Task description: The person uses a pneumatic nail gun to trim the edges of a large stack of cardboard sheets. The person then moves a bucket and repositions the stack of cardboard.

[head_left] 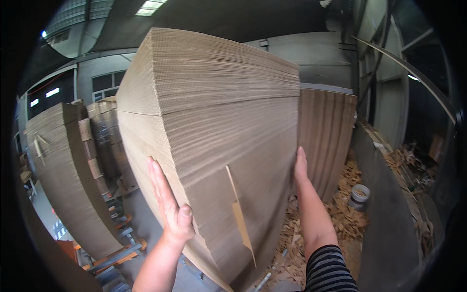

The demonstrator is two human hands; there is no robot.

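A tall stack of brown corrugated cardboard sheets (219, 126) stands right in front of me, higher than my hands. My left hand (170, 209) lies flat along its left side near the front corner, fingers stretched out and thumb apart. On the opposite side, my right hand (301, 165) rests with straight fingers against the right edge; part of its palm is hidden by the stack. Neither hand is wrapped round anything. A thin torn strip of tan cardboard (240, 224) sticks out from the lower front face.
Another cardboard stack (73, 180) stands at the left on a low metal frame (116, 258). Behind on the right is a further brown stack (326, 136). Cardboard scraps (343, 221) litter the floor around a white bucket (360, 193), beside a grey partition (389, 214).
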